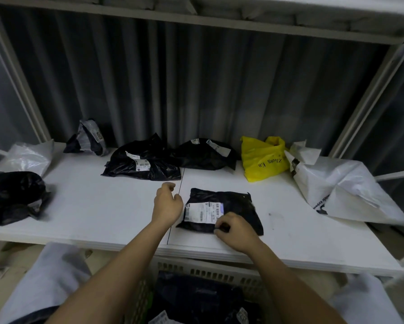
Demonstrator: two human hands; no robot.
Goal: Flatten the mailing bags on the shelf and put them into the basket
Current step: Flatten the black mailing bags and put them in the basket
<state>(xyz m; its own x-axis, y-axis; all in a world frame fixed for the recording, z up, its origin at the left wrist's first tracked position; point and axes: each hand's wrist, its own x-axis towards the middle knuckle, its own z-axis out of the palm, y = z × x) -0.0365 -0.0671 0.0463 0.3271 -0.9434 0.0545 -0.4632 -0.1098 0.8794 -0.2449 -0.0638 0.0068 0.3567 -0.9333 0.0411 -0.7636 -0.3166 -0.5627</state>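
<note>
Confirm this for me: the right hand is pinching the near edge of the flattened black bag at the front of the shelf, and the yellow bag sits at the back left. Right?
Not quite. The head view shows the yellow bag at the back right of the shelf, not the back left. The rest holds: the right hand pinches the near edge of the flattened black bag at the front.

Behind the shelving we see a dark corrugated wall point(196, 90). A pale metal upright point(16, 73) rises at left, another upright point(369, 99) at right, and an upper crossbeam point(196, 18) spans overhead.
</note>
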